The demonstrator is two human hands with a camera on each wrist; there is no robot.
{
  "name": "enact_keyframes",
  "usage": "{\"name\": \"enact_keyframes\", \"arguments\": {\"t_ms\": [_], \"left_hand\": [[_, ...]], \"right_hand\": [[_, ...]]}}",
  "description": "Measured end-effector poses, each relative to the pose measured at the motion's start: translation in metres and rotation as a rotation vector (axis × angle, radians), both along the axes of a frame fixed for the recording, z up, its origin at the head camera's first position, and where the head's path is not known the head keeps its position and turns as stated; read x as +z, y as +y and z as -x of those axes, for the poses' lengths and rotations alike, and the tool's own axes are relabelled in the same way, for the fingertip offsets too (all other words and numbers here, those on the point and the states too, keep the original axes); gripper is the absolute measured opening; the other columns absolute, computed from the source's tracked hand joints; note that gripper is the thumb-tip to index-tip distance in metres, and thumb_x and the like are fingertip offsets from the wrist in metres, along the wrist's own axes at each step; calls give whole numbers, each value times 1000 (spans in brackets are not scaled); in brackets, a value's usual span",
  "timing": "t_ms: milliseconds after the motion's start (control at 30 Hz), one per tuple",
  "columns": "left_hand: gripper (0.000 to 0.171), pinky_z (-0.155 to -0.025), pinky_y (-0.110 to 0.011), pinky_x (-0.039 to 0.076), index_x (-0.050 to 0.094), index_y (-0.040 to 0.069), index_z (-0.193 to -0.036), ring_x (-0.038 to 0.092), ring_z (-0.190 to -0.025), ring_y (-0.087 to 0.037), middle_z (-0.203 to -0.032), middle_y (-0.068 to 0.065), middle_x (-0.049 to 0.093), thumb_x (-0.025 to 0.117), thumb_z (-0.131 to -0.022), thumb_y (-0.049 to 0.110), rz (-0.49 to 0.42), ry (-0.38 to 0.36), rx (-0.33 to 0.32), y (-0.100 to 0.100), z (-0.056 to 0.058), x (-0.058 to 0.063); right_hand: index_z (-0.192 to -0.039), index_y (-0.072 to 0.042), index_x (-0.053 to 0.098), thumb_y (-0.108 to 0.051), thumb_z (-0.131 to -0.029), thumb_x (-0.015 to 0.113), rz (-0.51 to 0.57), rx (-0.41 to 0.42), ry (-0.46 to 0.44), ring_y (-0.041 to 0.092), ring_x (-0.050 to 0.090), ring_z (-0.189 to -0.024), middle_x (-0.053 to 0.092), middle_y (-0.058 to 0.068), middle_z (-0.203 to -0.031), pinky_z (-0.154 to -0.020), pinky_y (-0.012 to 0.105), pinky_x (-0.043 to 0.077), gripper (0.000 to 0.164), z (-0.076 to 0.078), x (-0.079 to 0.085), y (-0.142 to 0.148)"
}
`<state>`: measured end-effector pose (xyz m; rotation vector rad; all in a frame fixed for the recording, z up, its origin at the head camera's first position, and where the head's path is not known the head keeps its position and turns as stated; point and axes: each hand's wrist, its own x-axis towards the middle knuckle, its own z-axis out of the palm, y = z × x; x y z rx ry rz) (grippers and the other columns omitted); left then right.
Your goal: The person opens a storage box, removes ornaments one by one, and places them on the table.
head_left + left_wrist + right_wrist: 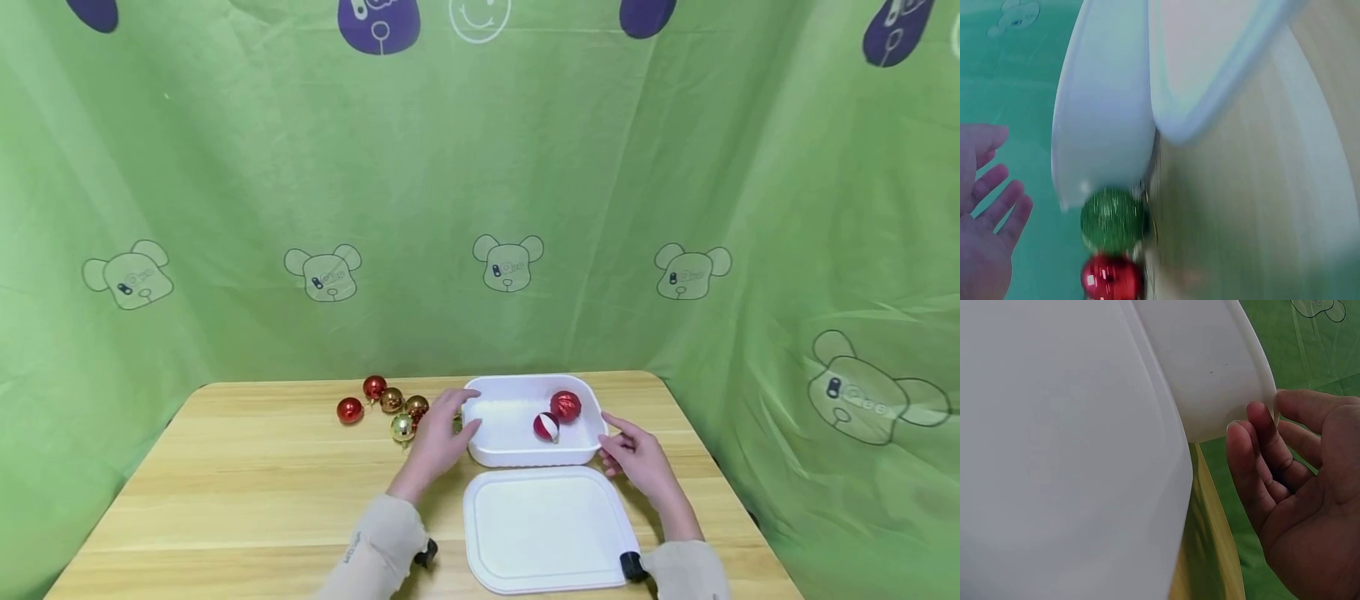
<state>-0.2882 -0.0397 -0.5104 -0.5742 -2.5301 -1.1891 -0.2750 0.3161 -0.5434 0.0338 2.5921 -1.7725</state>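
A white plastic box (525, 457) stands at the back of the table, holding a textured red Christmas ball (566, 406) and a red-and-white one (546, 427). At its left end is my left hand (441, 429), fingers spread and holding nothing; the left wrist view shows them apart from the box wall (1104, 94). My right hand (636, 457) touches the box's right end with relaxed fingertips, seen closer in the right wrist view at the box corner (1222, 381). A green ball (1113, 220) and a red ball (1112, 277) lie beside the box, largely hidden by my left hand in the head view.
The white lid (551, 529) lies flat in front of the box, between my forearms. Left of the box are several shiny balls, among them a red one (349, 410), a pale gold one (402, 427) and a bronze one (392, 400). A green curtain (420, 325) hangs behind the table.
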Motion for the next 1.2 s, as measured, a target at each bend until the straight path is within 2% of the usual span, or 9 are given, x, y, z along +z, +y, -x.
{"name": "enact_keyframes", "arguments": {"t_ms": [200,400,600,767,967,1200], "left_hand": [[44,-111,-44,51,59,17,-143,60,-128,-23,-142,-3,62,69,-100,24,47,-26,-78,33,4,-1],[45,-111,-41,52,58,17,-143,62,-127,-23,-141,-2,63,69,-100,22,111,-52,-140,55,10,-5],[47,-113,-37,49,58,16,-145,60,-130,-21,-143,-1,62,70,-100,23,160,-107,-159,82,23,-10],[49,-114,-33,48,59,18,-145,59,-132,-20,-144,-1,62,72,-98,27,296,-97,-149,105,32,-11],[52,-120,-33,42,54,22,-151,53,-140,-22,-154,3,55,65,-102,35,428,-113,-149,113,35,-14],[45,-115,-33,46,59,24,-146,56,-136,-22,-150,1,57,59,-103,38,460,-122,-150,112,34,-16]], "right_hand": [[-157,-5,41,-12,-103,63,-1,1,-5,22,70,-78,69,21,-98,-70,33,65,58,0,0,0],[-157,-5,41,-12,-103,63,3,11,-6,21,70,-78,70,21,-98,-69,33,65,58,4,-1,-6],[-158,-7,41,-13,-104,63,-8,6,-8,21,70,-78,70,21,-99,-70,33,65,58,4,-1,-5],[-157,-6,41,-13,-104,63,-21,2,-2,20,70,-77,71,21,-99,-70,33,65,59,3,1,-2],[-157,-5,42,-12,-104,63,-18,1,1,20,70,-77,71,20,-97,-70,34,65,58,3,3,-1],[-157,-5,41,-13,-103,63,-23,5,-4,21,69,-77,71,21,-98,-69,33,65,59,2,2,-2]]}}
